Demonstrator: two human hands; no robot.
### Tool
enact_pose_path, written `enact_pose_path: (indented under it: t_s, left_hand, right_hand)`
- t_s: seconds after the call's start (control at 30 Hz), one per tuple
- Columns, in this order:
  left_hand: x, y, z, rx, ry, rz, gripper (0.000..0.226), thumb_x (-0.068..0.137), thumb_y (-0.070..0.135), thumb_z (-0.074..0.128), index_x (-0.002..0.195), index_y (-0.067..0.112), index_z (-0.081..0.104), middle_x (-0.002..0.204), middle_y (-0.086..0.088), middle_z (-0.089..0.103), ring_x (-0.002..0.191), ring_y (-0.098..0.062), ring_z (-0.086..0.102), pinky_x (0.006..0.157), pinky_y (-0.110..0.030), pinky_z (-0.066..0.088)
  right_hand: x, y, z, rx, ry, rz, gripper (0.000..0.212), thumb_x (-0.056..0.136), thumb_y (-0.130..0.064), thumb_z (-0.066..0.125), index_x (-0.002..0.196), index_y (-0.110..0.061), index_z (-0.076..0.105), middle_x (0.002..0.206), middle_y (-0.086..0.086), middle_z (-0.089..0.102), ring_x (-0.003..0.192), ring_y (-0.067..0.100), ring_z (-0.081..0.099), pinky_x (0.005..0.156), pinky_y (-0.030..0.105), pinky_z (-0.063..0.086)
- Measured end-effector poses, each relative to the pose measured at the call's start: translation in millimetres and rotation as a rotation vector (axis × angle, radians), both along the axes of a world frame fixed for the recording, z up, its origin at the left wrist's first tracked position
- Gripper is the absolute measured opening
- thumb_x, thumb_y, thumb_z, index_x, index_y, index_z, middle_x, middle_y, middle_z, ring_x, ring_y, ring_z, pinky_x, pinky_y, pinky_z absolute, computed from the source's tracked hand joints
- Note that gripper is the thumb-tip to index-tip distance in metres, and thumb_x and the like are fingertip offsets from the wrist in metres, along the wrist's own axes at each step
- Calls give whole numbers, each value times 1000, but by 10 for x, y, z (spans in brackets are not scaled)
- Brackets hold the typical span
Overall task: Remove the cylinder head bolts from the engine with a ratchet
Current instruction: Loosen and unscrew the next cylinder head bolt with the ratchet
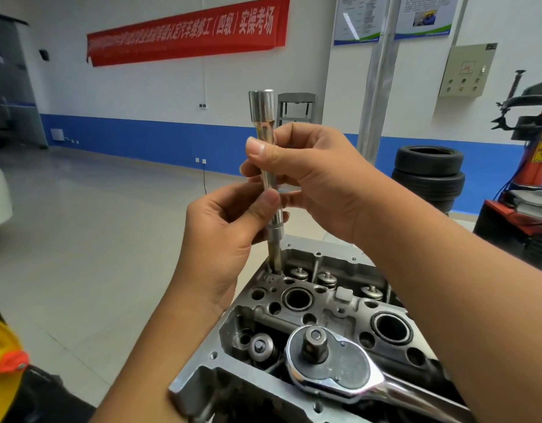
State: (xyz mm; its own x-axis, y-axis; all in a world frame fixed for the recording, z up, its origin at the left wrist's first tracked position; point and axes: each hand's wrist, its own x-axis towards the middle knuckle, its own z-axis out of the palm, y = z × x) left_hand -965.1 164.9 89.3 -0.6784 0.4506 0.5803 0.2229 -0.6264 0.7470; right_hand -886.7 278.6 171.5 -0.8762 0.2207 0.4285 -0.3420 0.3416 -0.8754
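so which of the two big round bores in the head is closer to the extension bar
The left bore, just below where the extension bar enters the cylinder head; the other bore sits farther right.

Glossy chromed metal ratchet [339,367]; matt grey cast-metal cylinder head [294,270].

Both forearms rise from the bottom of the frame toward its centre. The left hand [233,227], lower and left of centre, pinches a metal rod [271,190] between thumb and curled fingers. The right hand [309,178], just above, grips the same rod, thumb pointing up.
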Motion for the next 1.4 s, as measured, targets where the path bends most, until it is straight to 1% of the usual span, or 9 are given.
enact_pose_path:
  t_s: [0.17, 0.27, 0.47, 0.6, 0.77, 0.9, 1.0, 1.23, 1.4]
  left_hand:
    - [16, 3, 27, -16, -20, -86, 26, 97, 32, 57, 102, 21, 80, 100, -18, 77, 87, -33, 76, 70, -35, 61]
    - [13, 12, 11, 4, 9, -26, 19, 99, 28, 63, 103, 17, 78, 94, -13, 77, 83, -30, 76, 69, -33, 60]
    - [-7, 6, 0, 61, -17, 29, 27, 82, 26, 73, 105, 13, 75, 93, -9, 79, 82, -28, 76, 66, -31, 59]
    - [-11, 9, -5, 42, 17, -18, 19, 91, 28, 71, 106, 17, 77, 99, -13, 79, 87, -29, 76, 66, -29, 59]
    - [9, 19, 8, 74, 18, -42, 18, 96, 20, 61, 106, 15, 75, 91, -10, 77, 82, -30, 74, 67, -31, 59]
    - [24, 21, 10, 114, 17, 56, 29, 80, 24, 75, 105, 10, 73, 91, -9, 79, 82, -31, 75, 67, -30, 58]
    - [35, 18, 16, 132, 0, 104, 36, 65, 33, 83, 96, 16, 75, 94, -12, 79, 88, -34, 76, 72, -35, 60]
    - [36, 30, 10, 59, 15, -1, 24, 92, 28, 57, 105, 17, 74, 91, -7, 77, 83, -28, 74, 65, -28, 57]
    - [25, 30, 12, 95, 14, 108, 29, 78, 30, 75, 102, 15, 75, 91, -6, 78, 84, -27, 74, 70, -32, 59]
  right_hand:
    - [23, -13, 5, -34, -35, 64, 17, 99, -26, 68, 100, -10, 71, 97, 7, 78, 82, 20, 70, 64, 28, 55]
    - [19, -39, 6, -29, -53, 62, 22, 100, -30, 66, 108, -10, 73, 98, 5, 79, 79, 17, 68, 63, 26, 51]
    - [-2, -40, 10, -42, 1, 28, 13, 92, -25, 76, 89, -17, 66, 91, 6, 78, 84, 19, 70, 76, 36, 57]
    - [6, -35, 6, -11, 33, 16, 14, 93, -21, 75, 86, -14, 65, 87, 7, 77, 82, 19, 72, 68, 32, 59]
    - [5, -84, 2, -36, -2, 84, 19, 103, -22, 63, 106, -4, 69, 103, 13, 78, 73, 13, 70, 52, 23, 47]
    - [-26, -80, -13, 6, 16, 23, 12, 95, -27, 73, 93, -15, 72, 96, 10, 79, 80, 22, 68, 62, 34, 47]
    - [-28, -57, -11, -14, 64, 17, 15, 91, -22, 79, 86, -15, 67, 90, 10, 78, 83, 17, 74, 69, 32, 56]
    - [-27, -90, -2, -19, 28, 29, 15, 102, -26, 65, 96, -12, 66, 90, 9, 78, 75, 18, 69, 58, 30, 52]
    - [-21, -71, 0, 41, 27, 14, 17, 96, -27, 73, 91, -12, 71, 90, 10, 77, 78, 18, 70, 71, 35, 56]
